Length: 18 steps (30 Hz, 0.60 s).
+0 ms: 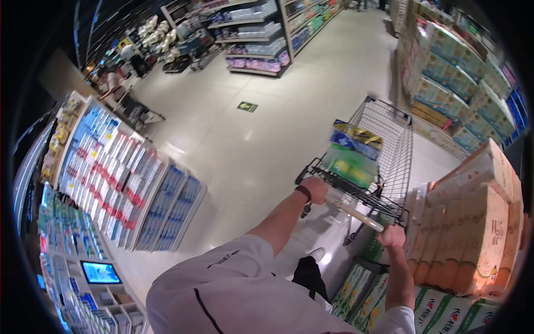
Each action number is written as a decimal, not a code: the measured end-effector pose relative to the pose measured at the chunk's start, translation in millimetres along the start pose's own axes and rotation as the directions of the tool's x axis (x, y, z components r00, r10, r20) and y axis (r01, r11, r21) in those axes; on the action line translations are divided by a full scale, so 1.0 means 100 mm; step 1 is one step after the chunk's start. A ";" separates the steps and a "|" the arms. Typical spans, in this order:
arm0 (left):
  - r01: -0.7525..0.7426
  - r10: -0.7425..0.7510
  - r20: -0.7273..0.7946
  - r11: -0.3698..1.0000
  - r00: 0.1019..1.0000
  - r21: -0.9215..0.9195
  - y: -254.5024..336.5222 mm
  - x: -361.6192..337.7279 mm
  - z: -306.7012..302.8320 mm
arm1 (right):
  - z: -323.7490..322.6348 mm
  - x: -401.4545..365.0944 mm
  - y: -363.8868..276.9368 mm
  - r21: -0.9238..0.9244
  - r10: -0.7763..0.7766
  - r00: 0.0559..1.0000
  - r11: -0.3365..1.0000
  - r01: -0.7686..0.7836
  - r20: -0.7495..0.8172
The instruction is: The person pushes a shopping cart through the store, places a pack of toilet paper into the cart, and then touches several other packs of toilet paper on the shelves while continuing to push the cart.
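Observation:
My left hand [315,190] is closed round the left end of a shopping cart's handle [359,215]; a dark band circles that wrist. Round the right end of the same handle, the fingers of my right hand [391,236] are wrapped too. The shopping cart [396,132] is a black wire one and stands ahead of me. In its near part lie a green package [350,166] and, behind it, a blue and yellow package [357,141]. Their exact contents cannot be made out.
Orange paper packs [453,234] are stacked close on the right, with green and white packs [431,312] below. Further along stand pale green packs [450,69]. A shelf of boxes [111,172] is on the left. A floor sign [247,106] marks the aisle. People are at the far left.

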<state>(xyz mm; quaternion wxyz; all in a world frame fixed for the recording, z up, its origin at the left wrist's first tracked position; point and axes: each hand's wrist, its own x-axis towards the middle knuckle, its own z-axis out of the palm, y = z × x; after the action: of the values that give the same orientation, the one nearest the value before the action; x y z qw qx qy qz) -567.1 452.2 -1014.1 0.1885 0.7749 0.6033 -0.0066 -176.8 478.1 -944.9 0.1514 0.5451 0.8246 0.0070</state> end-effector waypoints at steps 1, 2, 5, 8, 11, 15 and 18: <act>-0.030 0.031 -0.041 0.999 0.999 0.017 -0.08 0.17 0.04 | -0.04 0.12 0.08 -0.019 -0.011 1.000 1.000 0.011 0.009; -0.019 0.019 -0.028 1.000 0.999 0.012 -0.13 0.29 -0.06 | -0.13 0.24 0.10 -0.012 -0.014 1.000 1.000 0.015 0.021; 0.026 -0.026 -0.006 1.000 1.000 0.015 -0.27 0.62 -0.23 | -0.39 0.56 0.13 0.037 0.003 0.999 0.999 -0.004 0.046; 0.014 -0.015 0.008 0.998 1.000 0.054 -0.41 0.93 -0.45 | -0.52 0.90 0.17 0.049 0.013 0.996 0.999 -0.017 0.090; 0.020 -0.020 -0.002 0.998 1.000 0.068 -0.58 1.27 -0.59 | -0.59 1.23 0.25 0.051 0.016 0.996 0.998 -0.020 0.085; -0.014 0.015 -0.010 0.997 1.000 0.070 -0.76 1.70 -0.77 | -0.64 1.67 0.34 0.070 0.027 0.994 0.997 -0.034 0.103; -0.033 0.036 -0.046 0.996 0.998 0.079 -0.95 2.09 -0.88 | -0.72 2.01 0.41 0.072 0.046 0.993 0.996 -0.054 0.104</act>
<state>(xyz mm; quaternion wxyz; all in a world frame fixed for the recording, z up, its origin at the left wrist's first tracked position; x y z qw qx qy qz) -618.6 692.8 -1008.8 0.1437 0.7919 0.5935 -0.0084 -231.3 687.0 -917.9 0.1727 0.5706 0.8014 -0.0479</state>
